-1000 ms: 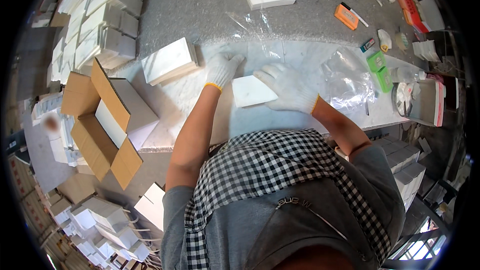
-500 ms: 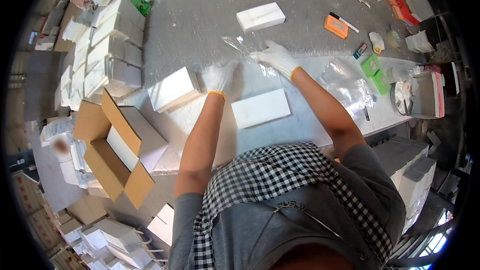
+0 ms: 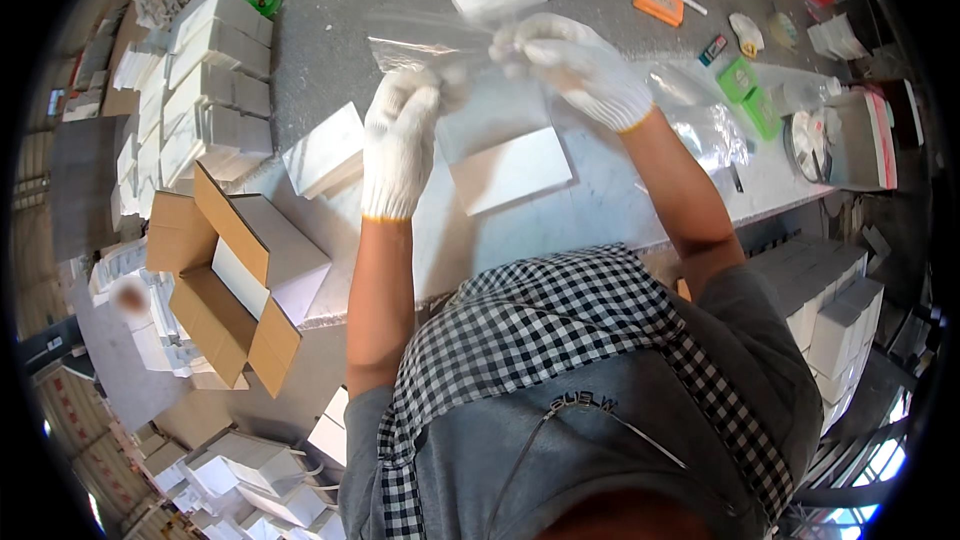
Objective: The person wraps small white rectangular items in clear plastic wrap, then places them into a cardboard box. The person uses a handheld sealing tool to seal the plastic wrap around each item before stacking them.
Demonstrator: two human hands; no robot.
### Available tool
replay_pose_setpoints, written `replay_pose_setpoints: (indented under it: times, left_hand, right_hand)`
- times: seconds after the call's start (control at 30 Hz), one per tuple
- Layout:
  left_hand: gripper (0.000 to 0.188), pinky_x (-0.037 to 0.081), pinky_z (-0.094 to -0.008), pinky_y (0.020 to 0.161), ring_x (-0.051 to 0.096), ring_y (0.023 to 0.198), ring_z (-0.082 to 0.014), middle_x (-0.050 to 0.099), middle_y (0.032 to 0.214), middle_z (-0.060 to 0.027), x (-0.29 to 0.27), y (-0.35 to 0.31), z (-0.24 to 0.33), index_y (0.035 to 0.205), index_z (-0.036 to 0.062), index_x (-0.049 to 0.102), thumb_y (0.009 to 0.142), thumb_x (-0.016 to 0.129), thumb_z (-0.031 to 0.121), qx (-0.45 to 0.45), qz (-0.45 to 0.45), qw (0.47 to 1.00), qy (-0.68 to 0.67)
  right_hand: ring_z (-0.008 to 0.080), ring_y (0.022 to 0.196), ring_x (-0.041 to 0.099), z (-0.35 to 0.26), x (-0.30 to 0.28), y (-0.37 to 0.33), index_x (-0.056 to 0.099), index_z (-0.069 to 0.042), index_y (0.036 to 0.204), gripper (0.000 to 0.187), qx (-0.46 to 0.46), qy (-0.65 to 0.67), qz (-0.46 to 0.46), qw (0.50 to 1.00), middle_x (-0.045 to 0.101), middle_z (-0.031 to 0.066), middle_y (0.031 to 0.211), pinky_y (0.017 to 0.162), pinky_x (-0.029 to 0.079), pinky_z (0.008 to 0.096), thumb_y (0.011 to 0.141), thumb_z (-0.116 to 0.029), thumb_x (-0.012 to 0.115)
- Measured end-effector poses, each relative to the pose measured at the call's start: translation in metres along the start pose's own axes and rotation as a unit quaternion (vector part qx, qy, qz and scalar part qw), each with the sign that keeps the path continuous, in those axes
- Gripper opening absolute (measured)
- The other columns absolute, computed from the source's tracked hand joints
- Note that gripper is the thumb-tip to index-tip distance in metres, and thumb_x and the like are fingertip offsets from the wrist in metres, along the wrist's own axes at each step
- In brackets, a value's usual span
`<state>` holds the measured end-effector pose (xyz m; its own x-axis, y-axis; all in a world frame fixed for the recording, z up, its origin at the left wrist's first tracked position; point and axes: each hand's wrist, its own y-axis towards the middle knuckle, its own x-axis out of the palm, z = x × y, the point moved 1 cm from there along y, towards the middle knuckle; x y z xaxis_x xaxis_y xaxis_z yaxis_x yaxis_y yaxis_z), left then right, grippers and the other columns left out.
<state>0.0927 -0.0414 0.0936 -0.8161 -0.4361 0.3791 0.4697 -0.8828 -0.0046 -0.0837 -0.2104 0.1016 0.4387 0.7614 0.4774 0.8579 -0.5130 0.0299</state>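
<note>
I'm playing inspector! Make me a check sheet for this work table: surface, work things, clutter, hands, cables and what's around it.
Surface: rough grey worktop, with a pale stone section along the near edge.
Work things: clear plastic film raised between the hands; white slab lying flat below it.
Clutter: orange box, green boxes and crumpled clear plastic, all toward the right.
Hands: left hand and right hand, both gloved, appear to grip the film; right fingertips blurred.
Cables: nothing seen.
Surroundings: open cardboard box and stacked white slabs at left.
</note>
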Motion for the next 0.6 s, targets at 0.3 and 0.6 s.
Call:
replay_pose_setpoints:
  times: [0.3, 0.6]
  left_hand:
    - [0.041, 0.051, -0.0332, 0.101, 0.069, 0.104, -0.018, 0.071, 0.1, -0.0053, 0.027, -0.118, 0.025, 0.129, -0.0006, 0.058, 0.092, 0.071, 0.009, -0.011, -0.188, 0.899, 0.396]
    - [0.03, 0.049, -0.0408, 0.096, 0.066, 0.105, -0.0304, 0.072, 0.109, -0.0111, 0.011, -0.144, -0.051, 0.116, 0.0108, 0.073, 0.09, 0.071, 0.026, 0.147, -0.35, 0.64, 0.668]
  right_hand:
    - [0.0143, 0.103, 0.066, 0.02, 0.011, -0.139, 0.074, -0.001, 0.108, 0.021, 0.09, -0.07, -0.168, 0.979, 0.072, 0.0069, 0.109, 0.093, 0.051, 0.03, 0.089, -0.01, 0.075]
    - [0.0195, 0.091, 0.07, 0.05, 0.008, -0.162, 0.076, -0.002, 0.102, 0.022, 0.167, -0.322, -0.213, 0.907, 0.075, 0.0089, 0.097, 0.085, 0.053, 0.0319, 0.087, -0.017, 0.073]
